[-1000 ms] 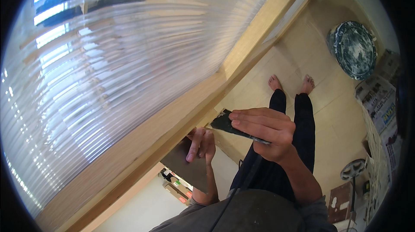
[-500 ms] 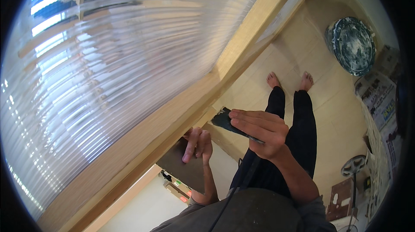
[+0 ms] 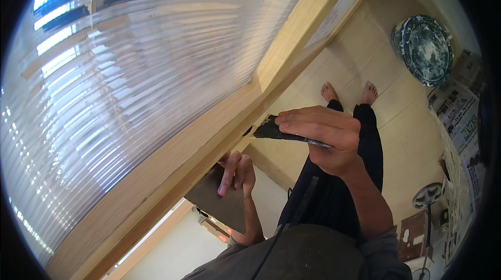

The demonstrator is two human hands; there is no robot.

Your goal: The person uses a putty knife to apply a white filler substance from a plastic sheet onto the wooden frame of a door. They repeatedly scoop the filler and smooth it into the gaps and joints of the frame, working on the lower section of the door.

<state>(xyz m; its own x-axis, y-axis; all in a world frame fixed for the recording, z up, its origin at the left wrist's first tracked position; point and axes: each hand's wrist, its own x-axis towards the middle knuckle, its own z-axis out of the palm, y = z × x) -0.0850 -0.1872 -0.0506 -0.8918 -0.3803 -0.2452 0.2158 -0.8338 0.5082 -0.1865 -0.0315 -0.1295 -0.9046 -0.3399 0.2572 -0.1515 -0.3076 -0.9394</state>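
Observation:
My right hand is closed round a flat black putty scraper with pale smears along its edges. Its tip is close beside the edge of a light wooden frame; I cannot tell whether they touch. A small dark spot shows on that edge by the tip. Lower and to the left, my left hand grips a thin dark grey plate, its fingers lying over the upper part. The plate sits just under the frame, with pale residue on its lower edge. The left thumb is hidden.
A ribbed translucent panel fills the frame on the left. At the far right stand a bucket with a paint-smeared dark lid and newspaper sheets. A metal pole with a round head and a brown board are at lower right.
My right hand and scraper have risen slightly, and the scraper lies flatter. The dark spot on the frame's edge now shows. The left hand still holds the plate in nearly the same place.

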